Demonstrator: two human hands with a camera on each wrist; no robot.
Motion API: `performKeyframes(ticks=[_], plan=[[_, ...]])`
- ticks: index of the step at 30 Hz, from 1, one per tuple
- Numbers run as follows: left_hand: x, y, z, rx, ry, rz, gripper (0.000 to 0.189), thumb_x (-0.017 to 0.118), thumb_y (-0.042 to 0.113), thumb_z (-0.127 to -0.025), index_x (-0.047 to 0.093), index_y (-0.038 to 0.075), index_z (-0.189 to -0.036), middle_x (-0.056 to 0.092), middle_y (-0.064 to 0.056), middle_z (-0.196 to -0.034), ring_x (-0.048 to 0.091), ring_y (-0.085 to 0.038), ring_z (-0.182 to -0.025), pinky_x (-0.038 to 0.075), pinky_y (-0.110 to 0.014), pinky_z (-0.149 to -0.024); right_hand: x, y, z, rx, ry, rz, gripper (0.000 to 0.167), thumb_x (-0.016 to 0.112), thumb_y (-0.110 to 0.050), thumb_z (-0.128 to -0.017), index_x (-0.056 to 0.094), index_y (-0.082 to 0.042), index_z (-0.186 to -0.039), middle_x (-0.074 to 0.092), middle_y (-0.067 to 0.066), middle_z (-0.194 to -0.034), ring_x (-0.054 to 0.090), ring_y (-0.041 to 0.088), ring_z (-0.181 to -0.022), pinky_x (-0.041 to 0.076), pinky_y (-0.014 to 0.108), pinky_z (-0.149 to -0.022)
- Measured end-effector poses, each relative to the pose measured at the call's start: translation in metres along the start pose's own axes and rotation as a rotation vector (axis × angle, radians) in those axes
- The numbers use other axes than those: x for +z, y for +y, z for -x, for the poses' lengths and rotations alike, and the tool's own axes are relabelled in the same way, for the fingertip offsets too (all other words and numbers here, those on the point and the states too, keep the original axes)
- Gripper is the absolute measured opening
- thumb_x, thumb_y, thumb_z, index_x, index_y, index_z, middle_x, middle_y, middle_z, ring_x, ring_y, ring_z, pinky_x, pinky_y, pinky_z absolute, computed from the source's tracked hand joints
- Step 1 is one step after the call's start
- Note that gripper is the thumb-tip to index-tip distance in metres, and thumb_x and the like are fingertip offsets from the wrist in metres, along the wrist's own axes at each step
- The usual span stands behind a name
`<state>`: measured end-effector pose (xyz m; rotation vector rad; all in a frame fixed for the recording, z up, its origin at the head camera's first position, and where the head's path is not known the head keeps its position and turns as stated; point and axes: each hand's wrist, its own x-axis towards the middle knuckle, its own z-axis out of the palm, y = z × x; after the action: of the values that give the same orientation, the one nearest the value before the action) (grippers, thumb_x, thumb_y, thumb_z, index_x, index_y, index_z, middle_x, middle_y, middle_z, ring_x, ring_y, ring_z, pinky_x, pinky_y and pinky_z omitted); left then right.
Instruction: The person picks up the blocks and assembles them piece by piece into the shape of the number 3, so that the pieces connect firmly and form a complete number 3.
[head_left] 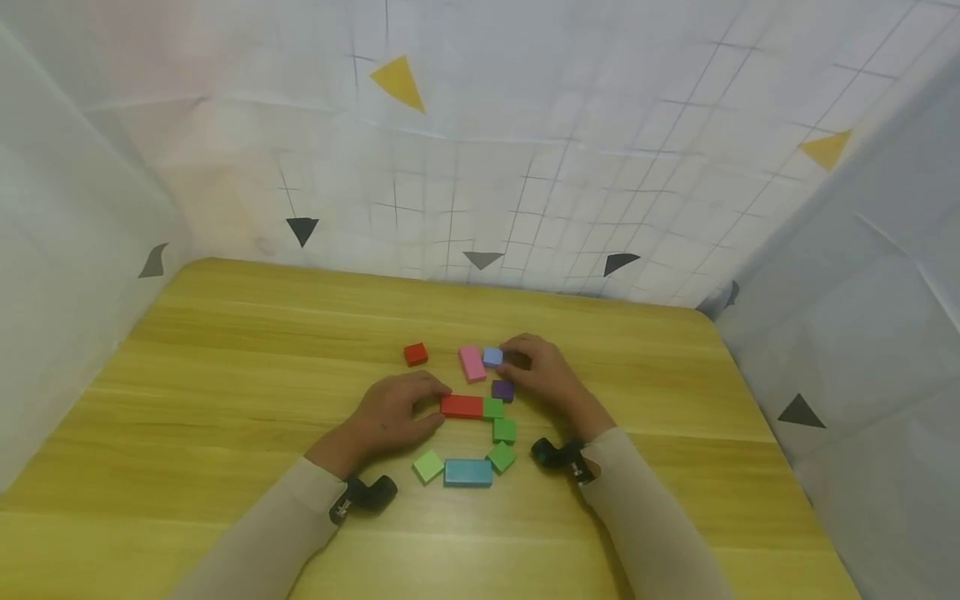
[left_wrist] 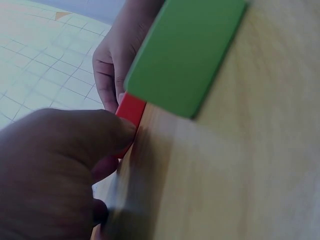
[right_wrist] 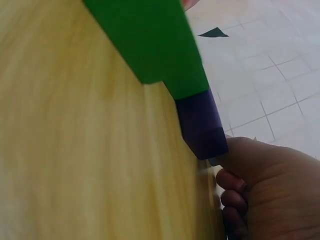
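Observation:
My left hand (head_left: 393, 412) pinches the left end of a long red block (head_left: 462, 407) between thumb and fingers; the thumb lies on the red block (left_wrist: 131, 111) in the left wrist view. Touching that block's right end is a small green block (head_left: 492, 407). Farther back, my right hand (head_left: 543, 367) holds a small light blue block (head_left: 492, 357) by its right side, thumb at the near edge. A pink block (head_left: 472, 363) lies against the light blue one's left. Between the hands sits a purple block (head_left: 502, 390), which mostly hides the light blue block in the right wrist view.
Nearer me, a green block (head_left: 505, 431), another green block (head_left: 501, 457), a blue rectangular block (head_left: 468, 472) and a light green block (head_left: 428, 467) form a curved row. A small red block (head_left: 416, 354) lies apart at the back left. White sheeting (head_left: 465, 192) surrounds the wooden table (head_left: 225, 375).

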<state>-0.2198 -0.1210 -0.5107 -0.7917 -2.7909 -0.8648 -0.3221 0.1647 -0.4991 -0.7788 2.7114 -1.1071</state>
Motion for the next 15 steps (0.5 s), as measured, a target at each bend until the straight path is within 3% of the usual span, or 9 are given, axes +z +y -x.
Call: performKeyframes(ticks=[15], plan=[[-0.003, 0.0015, 0.0002, -0.003, -0.013, -0.01, 0.034, 0.069, 0.035, -0.09, 0.069, 0.025, -0.122, 0.068, 0.009, -0.12, 0.062, -0.012, -0.113, 0.05, -0.037, -0.097, 0.0017, 0.0019, 0.0064, -0.039, 0.038, 0.011, 0.032, 0.074, -0.03, -0.091, 0.071, -0.013, -0.118, 0.066, 0.001, -0.117, 0.059, 0.02, -0.11, 0.048, 0.043, -0.1]])
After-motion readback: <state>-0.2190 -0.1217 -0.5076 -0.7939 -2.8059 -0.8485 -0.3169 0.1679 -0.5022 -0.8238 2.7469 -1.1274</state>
